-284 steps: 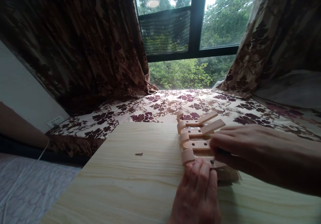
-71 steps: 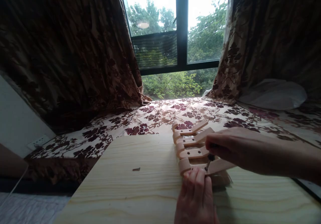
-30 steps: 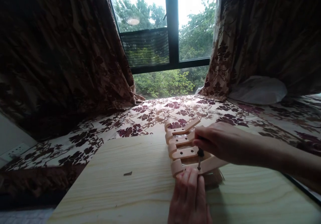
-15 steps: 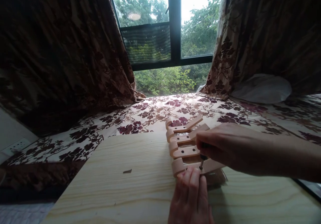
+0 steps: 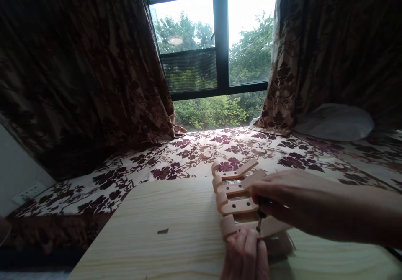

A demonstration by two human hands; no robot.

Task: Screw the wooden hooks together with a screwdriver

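A pale wooden rack-like piece [image 5: 239,207] with several curled-end slats lies on the board, dark screw heads showing in the slats. My right hand [image 5: 284,193] is closed around a small dark-handled screwdriver [image 5: 260,221]. The screwdriver points down, its tip against the nearest slat. My left hand [image 5: 246,255] is closed at the near edge of that slat, its fingertips pressed on the wood right beside the tip. The thumb is hidden, and so is most of the handle inside my right fist.
The light wooden board [image 5: 132,234] carries a small dark sliver [image 5: 163,231] left of the rack. Behind it spreads a floral cloth [image 5: 201,154] below the window [image 5: 223,41]. Patterned curtains [image 5: 94,62] hang at both sides. A white bag-like bundle [image 5: 336,123] sits at the right.
The whole view has shifted, so everything sits lower in the picture. Both hands keep their places on the rack, and the screwdriver stays at the same slat.
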